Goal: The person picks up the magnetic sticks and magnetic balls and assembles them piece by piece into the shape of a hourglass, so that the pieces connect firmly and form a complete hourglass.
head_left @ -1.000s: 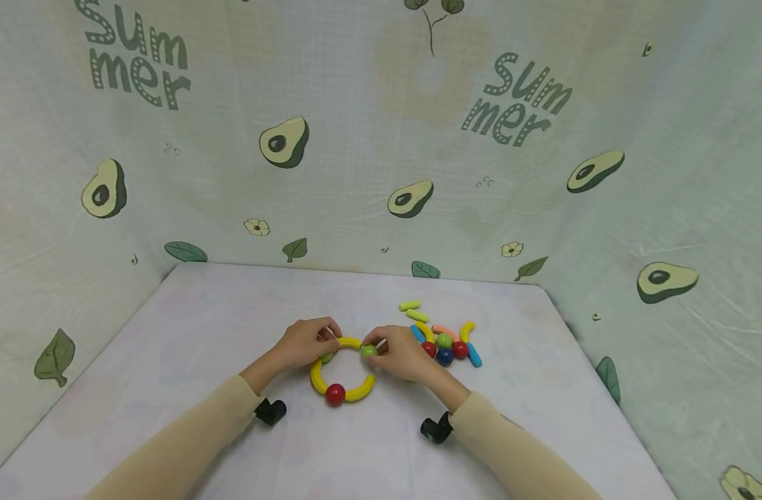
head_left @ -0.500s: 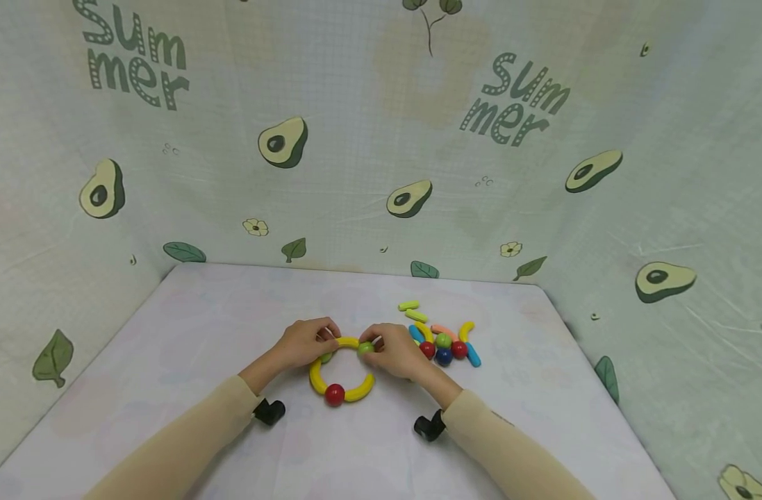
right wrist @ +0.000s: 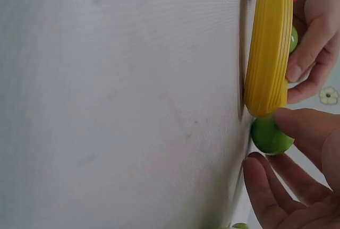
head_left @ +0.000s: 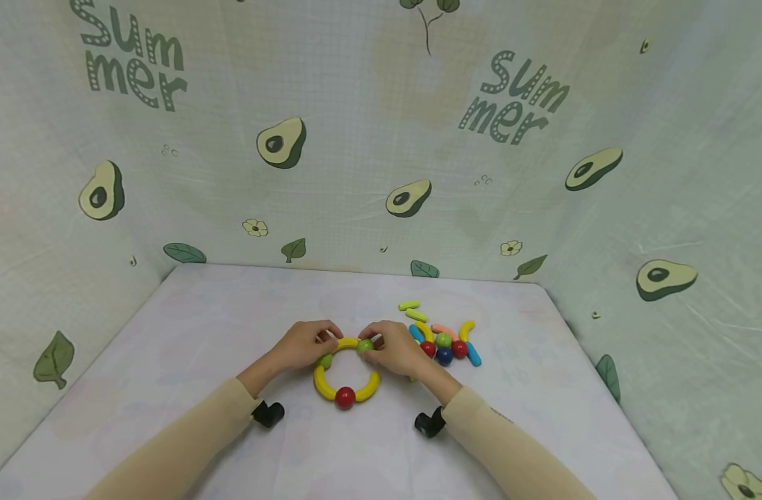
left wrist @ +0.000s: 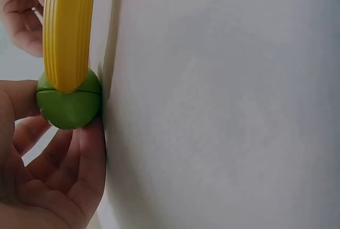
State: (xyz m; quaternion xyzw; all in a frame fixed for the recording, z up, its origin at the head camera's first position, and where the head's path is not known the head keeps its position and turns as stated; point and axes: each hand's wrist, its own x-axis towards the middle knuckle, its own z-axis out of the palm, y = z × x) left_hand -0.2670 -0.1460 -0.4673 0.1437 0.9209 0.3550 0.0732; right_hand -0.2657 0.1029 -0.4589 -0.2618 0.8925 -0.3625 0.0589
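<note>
A ring of curved yellow rods, a red ball [head_left: 345,398] and green balls lies on the table between the hands. The left hand [head_left: 302,344] grips the ring at its upper left, where the left green ball [left wrist: 69,104] meets the upper yellow rod [head_left: 348,343]. The right green ball [head_left: 365,345] is pinched by the right hand [head_left: 396,349] at the upper rod's right end. A lower yellow rod [right wrist: 268,53] runs from the red ball toward the right green ball; in the head view a gap shows between them. Fingers partly hide both green balls.
Right of the right hand lies a cluster: a blue ball [head_left: 444,356], red balls, a green ball [head_left: 443,340], yellow curved rods, blue rods [head_left: 474,355] and a pink rod [head_left: 444,330]. Two light green rods [head_left: 409,305] lie behind it. Printed cloth hangs around the table.
The ring's lower part has swung slightly right, its red ball with it. More of the left green ball shows. The right hand has shifted a little left and away with its green ball.
</note>
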